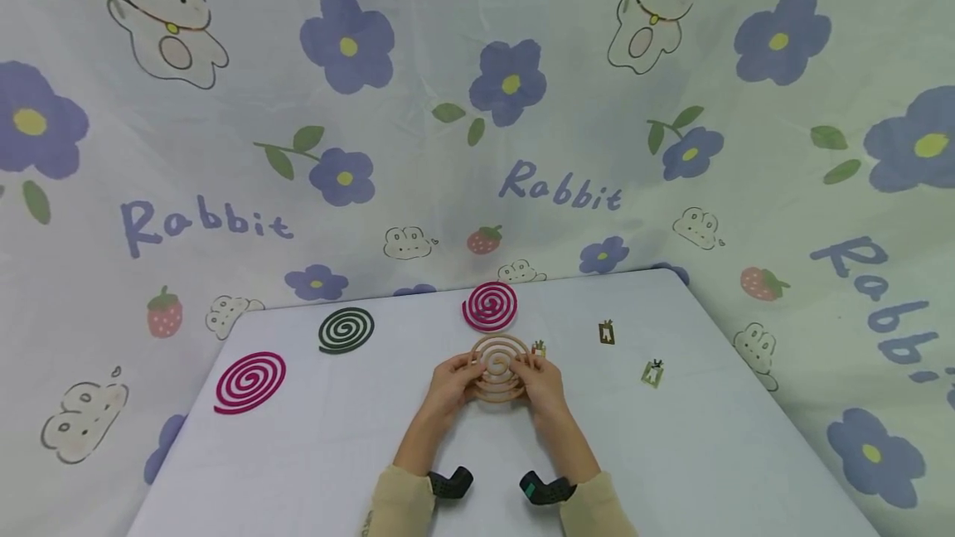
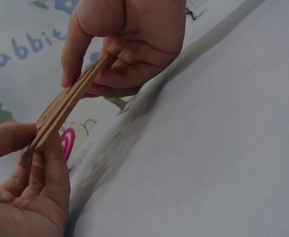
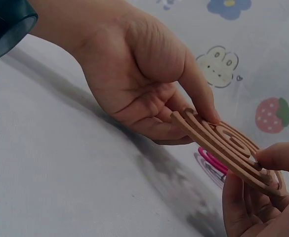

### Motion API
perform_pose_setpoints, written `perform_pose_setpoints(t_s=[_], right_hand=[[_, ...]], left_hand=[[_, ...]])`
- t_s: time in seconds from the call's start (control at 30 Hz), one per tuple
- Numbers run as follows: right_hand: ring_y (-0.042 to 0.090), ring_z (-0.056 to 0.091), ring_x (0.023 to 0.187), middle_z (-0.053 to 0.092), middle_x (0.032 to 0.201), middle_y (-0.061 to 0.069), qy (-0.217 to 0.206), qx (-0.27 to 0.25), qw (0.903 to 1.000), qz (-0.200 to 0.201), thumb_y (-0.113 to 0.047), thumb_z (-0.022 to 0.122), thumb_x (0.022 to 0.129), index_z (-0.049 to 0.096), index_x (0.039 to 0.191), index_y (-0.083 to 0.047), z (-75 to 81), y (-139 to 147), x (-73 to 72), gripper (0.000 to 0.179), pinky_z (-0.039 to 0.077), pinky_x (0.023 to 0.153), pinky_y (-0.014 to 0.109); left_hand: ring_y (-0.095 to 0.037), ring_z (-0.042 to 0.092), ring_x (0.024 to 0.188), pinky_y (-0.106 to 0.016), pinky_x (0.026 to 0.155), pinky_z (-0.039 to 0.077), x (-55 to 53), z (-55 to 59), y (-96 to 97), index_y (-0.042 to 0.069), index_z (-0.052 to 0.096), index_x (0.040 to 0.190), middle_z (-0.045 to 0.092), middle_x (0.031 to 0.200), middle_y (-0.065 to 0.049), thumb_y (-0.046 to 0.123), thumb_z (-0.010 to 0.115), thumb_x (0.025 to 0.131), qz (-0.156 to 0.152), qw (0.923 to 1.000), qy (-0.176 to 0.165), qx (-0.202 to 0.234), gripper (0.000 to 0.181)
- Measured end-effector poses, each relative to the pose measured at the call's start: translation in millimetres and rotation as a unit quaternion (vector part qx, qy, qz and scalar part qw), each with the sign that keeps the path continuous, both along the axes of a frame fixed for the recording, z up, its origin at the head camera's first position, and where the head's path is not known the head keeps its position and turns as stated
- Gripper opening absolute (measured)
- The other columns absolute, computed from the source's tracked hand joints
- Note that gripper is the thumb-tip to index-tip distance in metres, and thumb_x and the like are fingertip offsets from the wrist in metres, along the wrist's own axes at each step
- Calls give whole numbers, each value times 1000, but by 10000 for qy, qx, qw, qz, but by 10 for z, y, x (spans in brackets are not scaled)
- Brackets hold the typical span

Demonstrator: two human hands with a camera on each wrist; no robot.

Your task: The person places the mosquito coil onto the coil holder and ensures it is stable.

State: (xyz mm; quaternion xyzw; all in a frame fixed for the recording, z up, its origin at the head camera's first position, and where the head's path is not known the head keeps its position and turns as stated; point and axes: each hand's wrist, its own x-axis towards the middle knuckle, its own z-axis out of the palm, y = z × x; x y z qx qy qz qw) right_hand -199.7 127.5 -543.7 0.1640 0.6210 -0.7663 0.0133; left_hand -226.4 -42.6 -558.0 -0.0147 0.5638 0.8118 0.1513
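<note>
A tan mosquito coil [image 1: 498, 365] is held up between both hands over the table, its spiral face visible in the head view. My left hand [image 1: 450, 379] pinches its left edge, thumb on the face and fingers behind. On the opposite edge, my right hand [image 1: 543, 381] pinches it the same way. Seen nearly edge-on in the left wrist view, the coil [image 2: 67, 108] shows layered strips. The right wrist view shows the coil [image 3: 211, 143] tilted, with both thumbs on its face. A magenta mosquito coil [image 1: 489, 306] lies just beyond the hands.
Another magenta coil [image 1: 249, 380] and a green coil [image 1: 346, 329] lie on the left of the white table [image 1: 313, 454]. Small metal pieces with cut-out centres [image 1: 607, 333] [image 1: 652, 374] lie on the right. A similar small piece [image 1: 539, 348] shows behind the right hand.
</note>
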Motion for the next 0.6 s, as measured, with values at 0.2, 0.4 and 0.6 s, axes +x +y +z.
perform_pose_setpoints(t_s=[0.2, 0.4, 0.6], right_hand=[[11, 58, 63, 61, 85, 5, -13, -94, 9999, -39, -15, 72, 87, 60, 111, 6, 6, 37, 9, 34, 53, 54, 27], [10, 58, 61, 63, 83, 2, -48, -78, 9999, -128, -15, 72, 87, 60, 112, 6, 40, 80, 36, 35, 52, 52, 25], [10, 58, 67, 63, 92, 2, -26, -36, 9998, -205, -14, 72, 88, 58, 117, 8, 21, 145, 19, 39, 51, 55, 25]], left_hand=[[-9, 60, 70, -22, 60, 50, 12, 20, 53, -14, 52, 122, 64, 86, -3, 3, 65, 91, -61, 10000, 13, -60, 38], [-9, 60, 70, -21, 60, 50, 18, 26, 116, -13, 54, 120, 64, 86, -3, 4, 65, 91, -90, 9999, 23, -89, 36], [-9, 60, 70, -21, 60, 51, 4, 45, 179, -14, 54, 120, 65, 86, -4, 4, 66, 90, -115, 9998, 53, -121, 37]])
